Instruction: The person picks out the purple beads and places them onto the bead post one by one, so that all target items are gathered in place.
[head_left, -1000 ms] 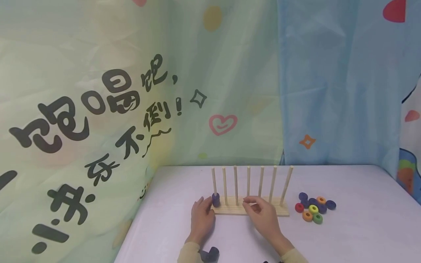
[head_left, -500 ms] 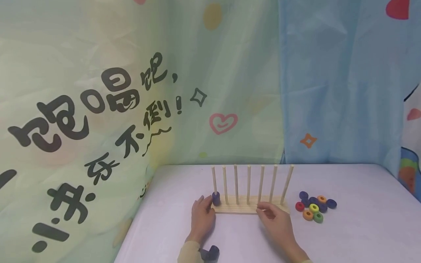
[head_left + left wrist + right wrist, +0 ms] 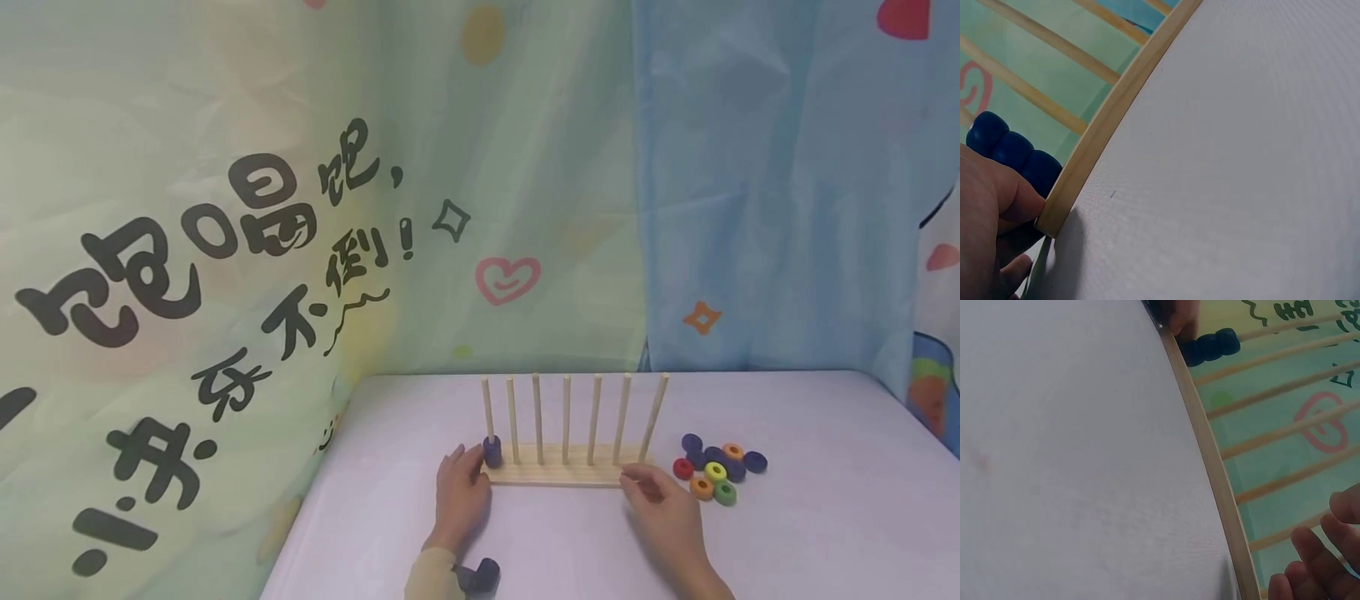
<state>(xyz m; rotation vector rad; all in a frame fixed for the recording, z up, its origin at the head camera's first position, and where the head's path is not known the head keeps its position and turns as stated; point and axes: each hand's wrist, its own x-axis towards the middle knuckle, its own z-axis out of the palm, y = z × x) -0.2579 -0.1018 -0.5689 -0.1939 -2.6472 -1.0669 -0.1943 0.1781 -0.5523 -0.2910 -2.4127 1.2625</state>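
Observation:
A wooden peg stand (image 3: 555,475) with a row of upright pegs stands on the table. Three dark blue beads (image 3: 1015,151) are stacked at the bottom of its leftmost peg. My left hand (image 3: 461,497) grips the left end of the base, thumb beside the beads in the left wrist view. Near the right end of the base is my right hand (image 3: 667,508), fingers loosely bent. The right wrist view shows nothing between those fingers (image 3: 1310,550). The other pegs carry no beads.
Right of the stand lies a cluster of loose beads: several blue ones (image 3: 755,462), a red bead (image 3: 682,468), a yellow bead (image 3: 716,472), a green bead (image 3: 725,493) and orange ones (image 3: 702,487). A printed curtain (image 3: 517,208) hangs behind the white table (image 3: 562,542).
My right hand has moved rightward along the front of the stand, from its middle to its right end. My left hand and the stacked beads have stayed in place.

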